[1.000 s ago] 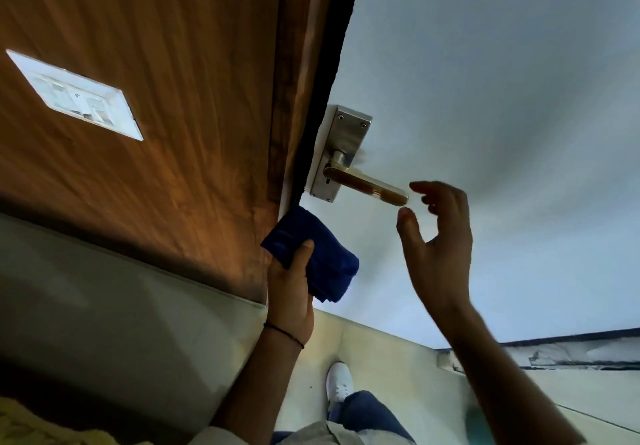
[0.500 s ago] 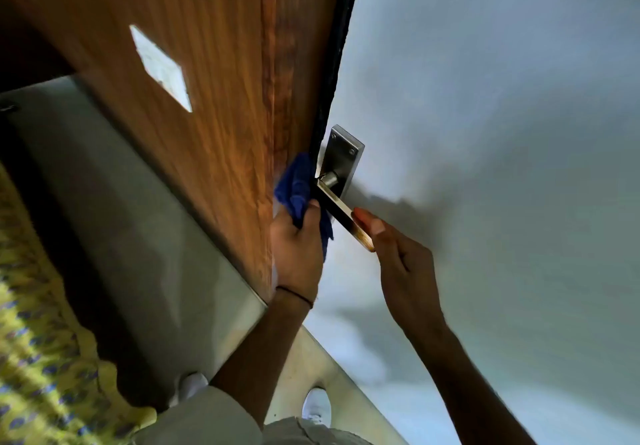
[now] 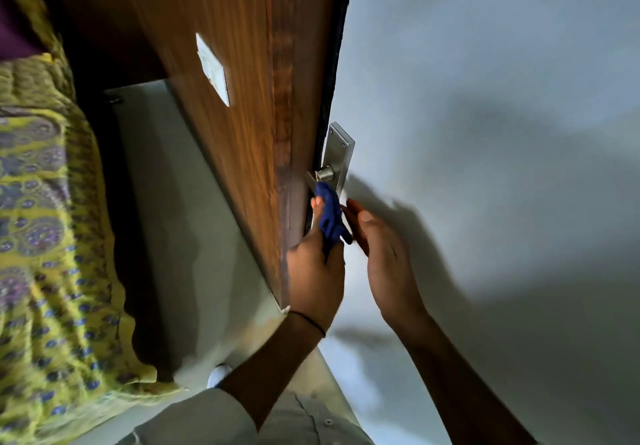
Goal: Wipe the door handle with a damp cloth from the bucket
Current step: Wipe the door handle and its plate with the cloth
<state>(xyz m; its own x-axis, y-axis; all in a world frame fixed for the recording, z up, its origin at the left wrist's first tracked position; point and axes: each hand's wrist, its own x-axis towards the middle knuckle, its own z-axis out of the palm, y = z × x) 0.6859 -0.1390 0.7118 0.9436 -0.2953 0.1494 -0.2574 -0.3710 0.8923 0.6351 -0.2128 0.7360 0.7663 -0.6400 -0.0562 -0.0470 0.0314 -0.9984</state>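
A metal door handle [image 3: 325, 173] on a silver backplate [image 3: 341, 153] sits at the edge of the pale door [image 3: 485, 133]. My left hand [image 3: 317, 271] grips a blue cloth [image 3: 330, 216] and presses it around the lever just below the spindle. The cloth hides most of the lever. My right hand [image 3: 384, 257] is close on the right, its fingertips at the lever's far end beside the cloth. I cannot tell whether they grip it. No bucket is in view.
A wooden panel [image 3: 235, 98] with a white switch plate [image 3: 212, 68] stands left of the door edge. A bed with a yellow patterned cover [image 3: 45, 236] lies at far left. My white shoe [image 3: 218, 375] rests on the floor below.
My left hand has brought the blue cloth from beside the backplate onto the lever. My right hand stays at the lever's end. The view has swung further left.
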